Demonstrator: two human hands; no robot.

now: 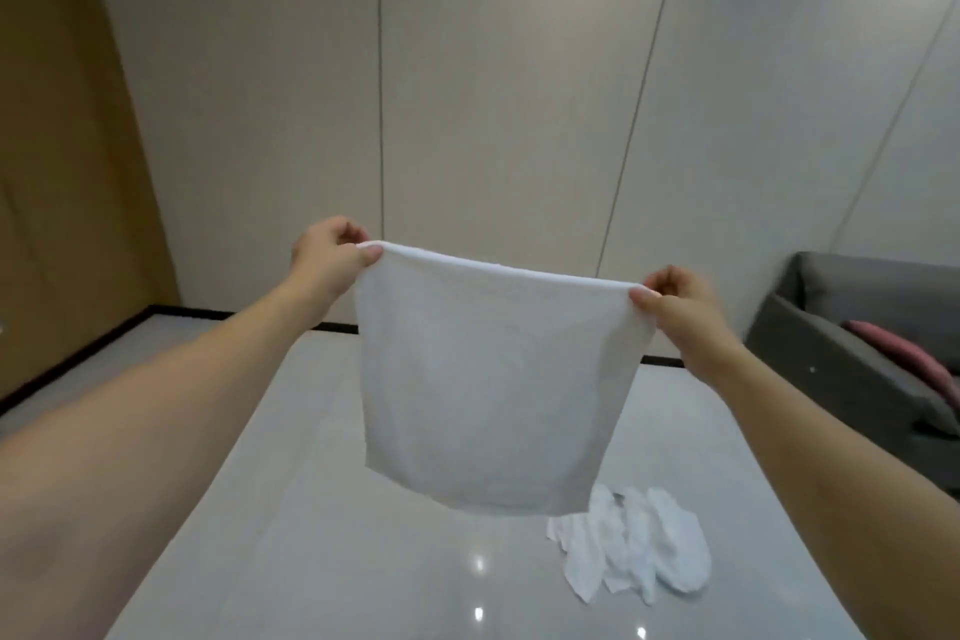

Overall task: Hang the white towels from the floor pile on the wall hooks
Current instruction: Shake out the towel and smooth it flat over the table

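A white towel (488, 385) hangs spread out in front of me, held up by its top edge. My left hand (332, 260) pinches the top left corner between thumb and fingers. My right hand (680, 307) pinches the top right corner the same way. Below and to the right, a crumpled pile of white towels (634, 546) lies on the glossy grey floor (311, 509). No wall hooks show in this view.
A beige panelled wall (493, 94) faces me, with a black skirting strip at its foot. A wooden door or panel (57, 172) stands at the left. A grey sofa (852, 359) with a pink cushion (904, 353) sits at the right.
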